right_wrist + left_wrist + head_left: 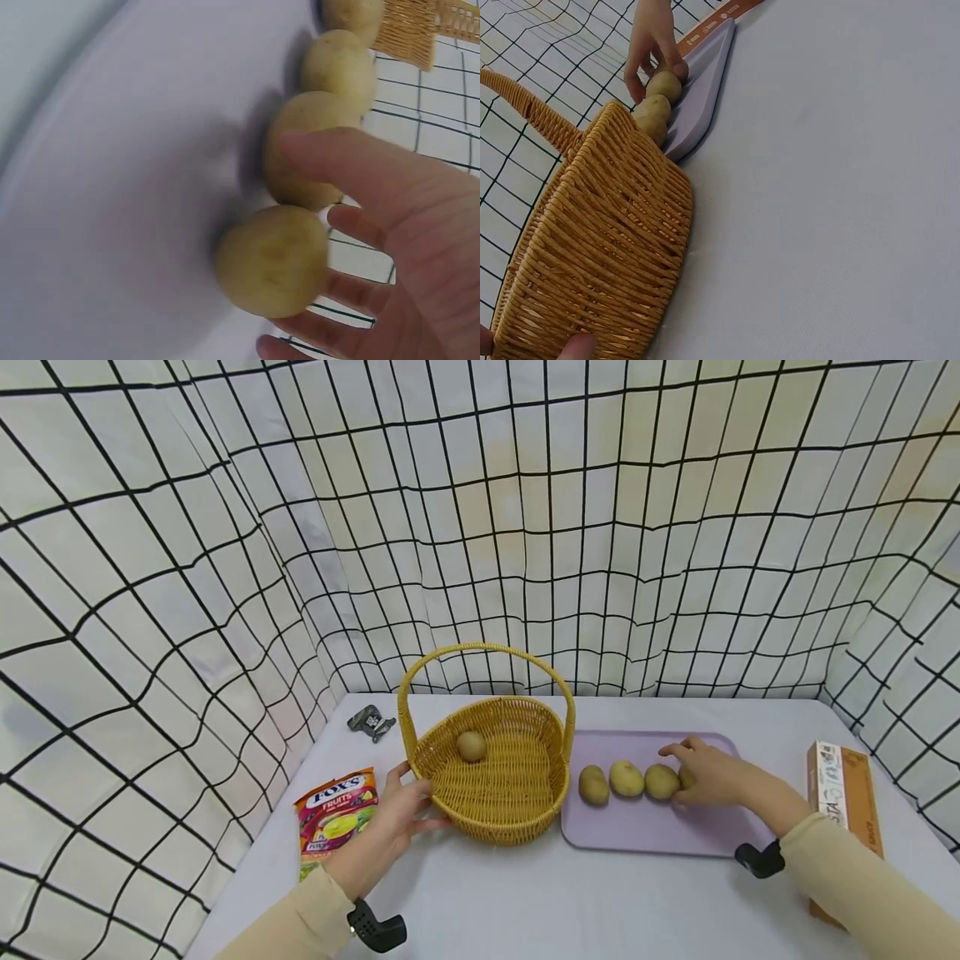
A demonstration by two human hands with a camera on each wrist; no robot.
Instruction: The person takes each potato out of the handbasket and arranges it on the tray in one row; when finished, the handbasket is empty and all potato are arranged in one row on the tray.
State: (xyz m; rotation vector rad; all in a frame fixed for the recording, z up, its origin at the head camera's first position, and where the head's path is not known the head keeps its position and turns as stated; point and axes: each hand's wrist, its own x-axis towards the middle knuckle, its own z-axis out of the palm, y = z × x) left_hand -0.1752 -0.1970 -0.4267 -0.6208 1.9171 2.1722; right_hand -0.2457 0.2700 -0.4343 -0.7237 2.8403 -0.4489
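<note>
A yellow wicker basket [495,827] with a tall handle stands mid-table, one potato [472,746] inside it. My left hand [401,806] holds the basket's left side, and a fingertip [577,348] presses its woven wall in the left wrist view. On the lilac tray [645,835], several potatoes lie in a row. Reaching over their right end, my right hand [712,774] has its fingers spread behind the end potato [274,261]. Its thumb overlaps the neighbouring potato [300,180] in the right wrist view.
Left of the basket lies a Fox's candy bag [337,810], partly behind my left arm. Beyond it is a small dark wrapper [371,722]. A brown-and-white pasta box [855,793] stands right of the tray. Black netting over white cloth borders the table.
</note>
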